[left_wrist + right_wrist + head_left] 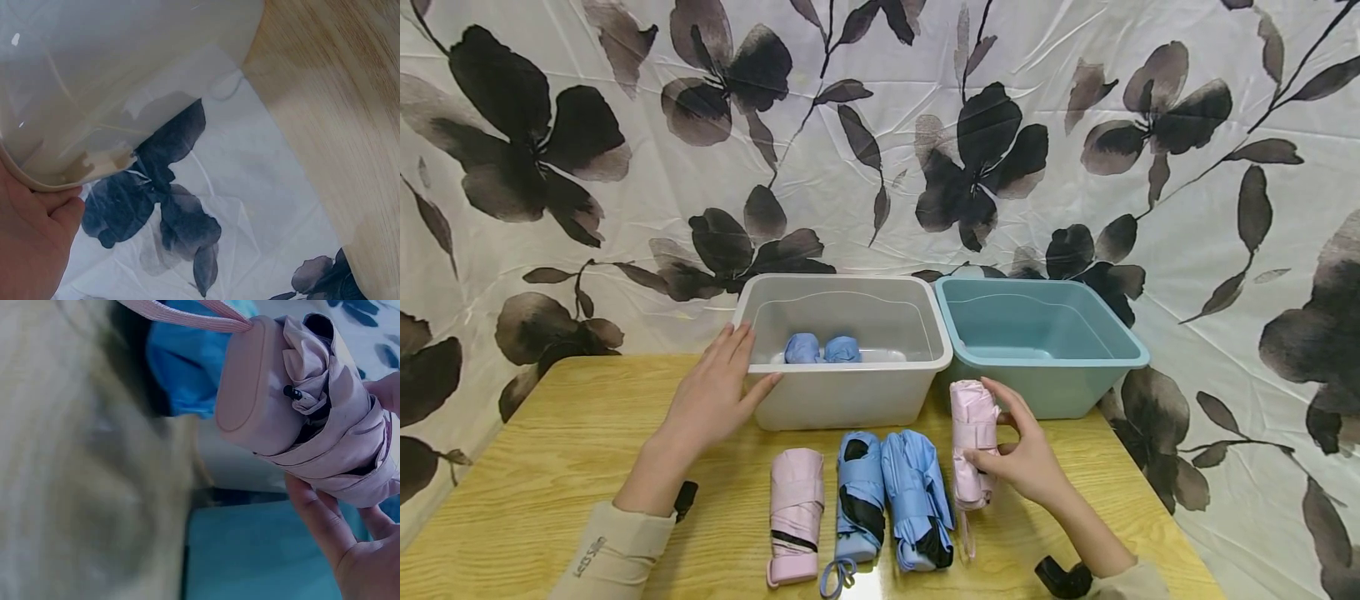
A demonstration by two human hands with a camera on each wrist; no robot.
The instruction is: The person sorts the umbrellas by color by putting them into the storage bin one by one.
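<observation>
In the head view, my right hand (1026, 458) holds a pink folded umbrella (973, 429) between thumb and fingers, upright in front of the bins, its strap hanging. The right wrist view shows this umbrella's handle end (244, 378) up close. My left hand (715, 387) rests on the left front corner of the grey bin (850, 398), fingers straight along its side. Two blue rolled bundles (842, 349) lie inside that bin. On the table are another pink folded umbrella (796, 508) and two blue folded umbrellas (860, 496), side by side.
A teal bin (1052, 364) stands right of the grey one, nothing visible inside it. Both sit toward the back of the wooden table (587, 458). Behind hangs a white cloth (865, 225) with dark flowers.
</observation>
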